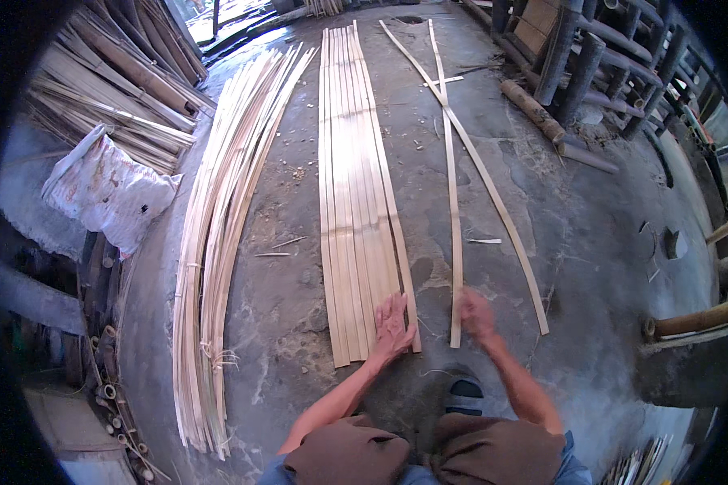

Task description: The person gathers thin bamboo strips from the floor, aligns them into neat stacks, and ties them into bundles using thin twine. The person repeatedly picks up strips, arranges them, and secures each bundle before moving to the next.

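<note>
Several flat bamboo strips (pixel 353 186) lie side by side on the concrete floor, running away from me. My left hand (pixel 393 325) presses flat on the near end of the rightmost strips, fingers spread. To the right, my right hand (pixel 476 314) touches the near end of a single loose strip (pixel 453 194). Whether it grips this strip I cannot tell. Another loose strip (pixel 493 194) crosses that one far up and ends right of my hand.
A thick bundle of thin bamboo slivers (pixel 218 242) lies to the left. A white sack (pixel 109 190) and stacked bamboo (pixel 113 89) sit at far left. Bamboo poles (pixel 542 117) and a rack stand at upper right. A sandalled foot (pixel 463 394) shows below my hands.
</note>
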`<state>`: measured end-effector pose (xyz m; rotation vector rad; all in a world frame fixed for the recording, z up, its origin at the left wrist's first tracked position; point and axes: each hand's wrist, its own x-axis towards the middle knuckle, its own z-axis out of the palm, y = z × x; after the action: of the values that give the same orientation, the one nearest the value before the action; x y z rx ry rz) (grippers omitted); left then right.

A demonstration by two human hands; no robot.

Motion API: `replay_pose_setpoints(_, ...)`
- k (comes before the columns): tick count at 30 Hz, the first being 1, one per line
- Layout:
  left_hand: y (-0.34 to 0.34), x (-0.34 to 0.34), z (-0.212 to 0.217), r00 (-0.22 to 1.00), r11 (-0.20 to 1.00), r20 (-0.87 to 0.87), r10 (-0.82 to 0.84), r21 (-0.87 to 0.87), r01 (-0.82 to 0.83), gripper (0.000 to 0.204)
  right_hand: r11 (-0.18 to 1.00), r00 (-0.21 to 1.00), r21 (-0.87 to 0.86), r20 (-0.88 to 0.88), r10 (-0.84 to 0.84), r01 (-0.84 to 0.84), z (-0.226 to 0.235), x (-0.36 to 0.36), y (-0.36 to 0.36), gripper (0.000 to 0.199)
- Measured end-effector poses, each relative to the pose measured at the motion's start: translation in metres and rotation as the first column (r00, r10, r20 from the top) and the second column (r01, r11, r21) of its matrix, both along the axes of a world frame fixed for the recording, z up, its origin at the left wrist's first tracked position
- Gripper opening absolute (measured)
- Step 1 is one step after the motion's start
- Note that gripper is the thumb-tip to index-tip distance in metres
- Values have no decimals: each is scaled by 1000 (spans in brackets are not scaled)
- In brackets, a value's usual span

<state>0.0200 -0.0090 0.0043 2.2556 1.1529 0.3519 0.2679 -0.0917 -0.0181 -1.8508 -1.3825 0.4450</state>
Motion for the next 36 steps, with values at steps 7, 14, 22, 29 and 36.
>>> replay_pose_setpoints(7, 17, -10, -10, 999, 992, 28, -41, -118, 44, 77, 966, 999, -255, 30, -35, 41, 44, -128, 49, 30)
replay_pose_setpoints(14, 16, -11, -11, 993, 999, 107, 47, -14, -46, 79, 942, 857, -307, -441, -268, 137, 46, -101, 54, 27)
replay_pose_setpoints(22, 19, -1, 18, 984, 975, -154, 95, 213, -60, 80, 901, 794, 13, -479, -375, 433, 125, -45, 12, 39)
replay_pose_setpoints(29, 19, 7, 16, 972, 970, -153, 176, 198, -144, 76, 903, 846, -89, -322, -426, 421, 114, -33, -19, 46)
replay_pose_setpoints(36, 24, 8, 18, 983, 980, -112, 144, 151, -126, 71, 864, 806, -147, -311, -503, 482, 86, -31, -49, 44)
